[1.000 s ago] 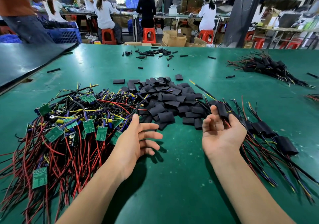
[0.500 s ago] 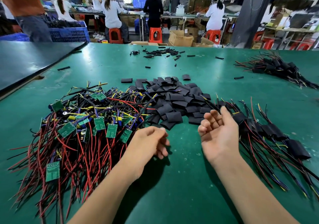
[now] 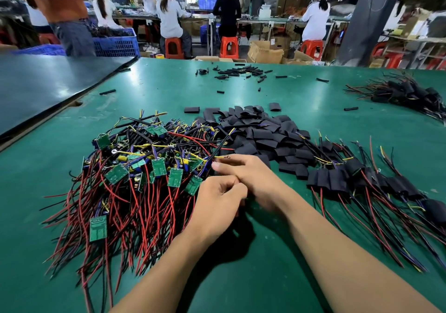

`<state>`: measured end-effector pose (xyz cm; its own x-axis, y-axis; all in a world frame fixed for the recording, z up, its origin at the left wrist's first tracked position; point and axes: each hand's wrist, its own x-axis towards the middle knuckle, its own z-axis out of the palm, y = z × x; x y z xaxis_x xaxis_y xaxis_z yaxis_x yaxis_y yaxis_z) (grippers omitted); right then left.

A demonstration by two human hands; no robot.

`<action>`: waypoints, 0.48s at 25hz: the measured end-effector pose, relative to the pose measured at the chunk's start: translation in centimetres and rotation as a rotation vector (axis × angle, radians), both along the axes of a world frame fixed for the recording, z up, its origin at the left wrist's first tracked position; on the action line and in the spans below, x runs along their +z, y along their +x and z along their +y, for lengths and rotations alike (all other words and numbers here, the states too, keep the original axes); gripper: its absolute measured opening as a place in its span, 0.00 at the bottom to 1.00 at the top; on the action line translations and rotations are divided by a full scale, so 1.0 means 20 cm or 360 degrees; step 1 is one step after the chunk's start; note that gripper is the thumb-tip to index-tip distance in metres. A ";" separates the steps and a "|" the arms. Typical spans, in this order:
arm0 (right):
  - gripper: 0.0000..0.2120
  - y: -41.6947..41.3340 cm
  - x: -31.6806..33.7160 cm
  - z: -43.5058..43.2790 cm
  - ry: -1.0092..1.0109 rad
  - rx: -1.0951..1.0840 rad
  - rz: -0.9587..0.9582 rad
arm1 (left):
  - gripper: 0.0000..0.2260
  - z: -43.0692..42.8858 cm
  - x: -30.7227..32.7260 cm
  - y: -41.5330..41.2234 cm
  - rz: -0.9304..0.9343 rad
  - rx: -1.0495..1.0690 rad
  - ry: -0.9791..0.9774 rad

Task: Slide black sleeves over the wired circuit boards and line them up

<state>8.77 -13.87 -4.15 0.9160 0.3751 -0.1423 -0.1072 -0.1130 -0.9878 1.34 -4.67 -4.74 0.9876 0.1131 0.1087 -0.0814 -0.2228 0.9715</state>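
left hand [image 3: 217, 204] curled against the right, contents unclear | right hand [image 3: 248, 175] fingers stretched onto the wire tangle, pinch unreadable | wired circuit boards [image 3: 159, 168] heaped just left, black sleeves [image 3: 265, 136] piled beyond | boards light, leads floppy, likely to snag: take a board edge | earlier the right hand lay palm-up, apart from the heap

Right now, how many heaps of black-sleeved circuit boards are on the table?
2: near heap right of the right hand, far heap at the right edge; more may sit off-frame.
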 end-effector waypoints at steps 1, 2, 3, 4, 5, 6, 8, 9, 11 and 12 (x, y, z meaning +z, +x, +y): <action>0.03 0.02 0.00 0.02 -0.0058 -0.0048 -0.0025 | 0.11 0.00 0.00 0.00 0.0006 0.0001 -0.0016; 0.03 0.03 0.00 0.04 -0.0124 -0.0097 -0.0054 | 0.11 0.00 0.00 0.00 0.0013 0.0003 -0.0018; 0.04 0.04 0.00 0.06 -0.0162 -0.0134 -0.0065 | 0.11 0.01 0.00 0.00 0.0022 0.0005 -0.0013; 0.03 0.05 0.00 0.06 -0.0176 -0.0154 -0.0071 | 0.09 0.00 0.00 0.01 0.0032 0.0009 -0.0008; 0.03 0.05 0.00 0.06 -0.0185 -0.0166 -0.0082 | 0.09 0.00 -0.01 0.01 0.0036 0.0012 -0.0007; 0.05 0.06 0.00 0.06 -0.0199 -0.0171 -0.0110 | 0.08 0.00 -0.01 0.01 0.0034 0.0013 -0.0004; 0.07 0.06 -0.01 0.05 -0.0192 -0.0184 -0.0171 | 0.08 0.00 -0.02 0.01 0.0016 0.0003 0.0025; 0.06 0.06 -0.01 0.04 -0.0154 -0.0194 -0.0180 | 0.09 -0.01 -0.02 0.01 -0.0003 -0.0005 0.0053; 0.05 0.06 -0.02 0.03 -0.0065 -0.0182 -0.0133 | 0.09 -0.01 -0.03 0.01 -0.0050 -0.0004 0.0126; 0.05 0.06 -0.02 0.03 -0.0045 -0.0152 -0.0098 | 0.09 -0.01 -0.03 0.01 -0.0072 -0.0001 0.0153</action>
